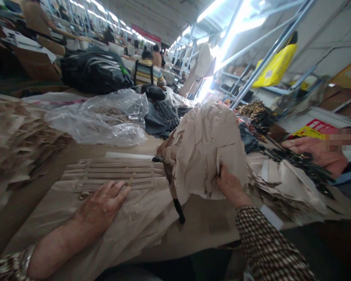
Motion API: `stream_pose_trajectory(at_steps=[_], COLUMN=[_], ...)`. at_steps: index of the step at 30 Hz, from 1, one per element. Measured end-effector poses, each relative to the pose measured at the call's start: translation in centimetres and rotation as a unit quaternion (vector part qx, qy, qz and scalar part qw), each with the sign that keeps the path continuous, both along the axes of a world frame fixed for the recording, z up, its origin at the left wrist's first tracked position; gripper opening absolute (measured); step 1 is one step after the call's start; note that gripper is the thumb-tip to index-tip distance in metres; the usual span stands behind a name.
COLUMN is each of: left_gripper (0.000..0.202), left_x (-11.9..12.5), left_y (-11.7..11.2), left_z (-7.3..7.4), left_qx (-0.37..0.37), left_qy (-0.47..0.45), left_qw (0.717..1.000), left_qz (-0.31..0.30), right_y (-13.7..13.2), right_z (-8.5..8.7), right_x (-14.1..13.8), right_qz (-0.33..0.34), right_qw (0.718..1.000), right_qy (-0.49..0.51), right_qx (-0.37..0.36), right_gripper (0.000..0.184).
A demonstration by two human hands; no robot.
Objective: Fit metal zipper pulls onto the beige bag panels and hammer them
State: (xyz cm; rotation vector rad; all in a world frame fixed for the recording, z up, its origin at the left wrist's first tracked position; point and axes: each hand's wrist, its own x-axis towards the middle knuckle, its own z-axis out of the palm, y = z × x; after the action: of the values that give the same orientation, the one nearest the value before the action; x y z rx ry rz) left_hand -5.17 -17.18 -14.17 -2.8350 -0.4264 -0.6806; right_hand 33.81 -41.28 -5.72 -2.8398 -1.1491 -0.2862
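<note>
My left hand (101,205) lies flat, fingers spread, on beige fabric (119,222) spread over the table, just below a row of beige straps with metal buckles (117,175). My right hand (229,187), in a checked sleeve, grips a bunched beige garment (206,148) and holds it raised above the table. A black strap (178,210) hangs down from under that garment.
Stacks of beige cut pieces sit at the left (20,144) and right (283,187). A clear plastic bag (105,117) and a black bag (93,70) lie further back. Another person (324,152) leans at the right; a person in a striped top (148,72) sits behind.
</note>
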Motion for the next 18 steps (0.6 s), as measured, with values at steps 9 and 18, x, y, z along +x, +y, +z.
stream_pose_trajectory(at_steps=[9, 18], left_gripper=[0.04, 0.026], left_x=[0.2, 2.9], left_y=[0.0, -2.7], left_z=[0.3, 9.7], left_qx=[-0.031, -0.13], left_qy=[-0.001, 0.005], left_qw=[1.0, 0.988], left_qz=[-0.001, -0.087], right_y=[-3.5, -2.7], right_z=[5.0, 12.4], right_x=[0.6, -3.9], right_qz=[-0.026, 0.259], right_qw=[0.964, 0.95], right_qy=[-0.03, -0.158], right_qx=[0.263, 0.072], right_gripper=[0.031, 0.035])
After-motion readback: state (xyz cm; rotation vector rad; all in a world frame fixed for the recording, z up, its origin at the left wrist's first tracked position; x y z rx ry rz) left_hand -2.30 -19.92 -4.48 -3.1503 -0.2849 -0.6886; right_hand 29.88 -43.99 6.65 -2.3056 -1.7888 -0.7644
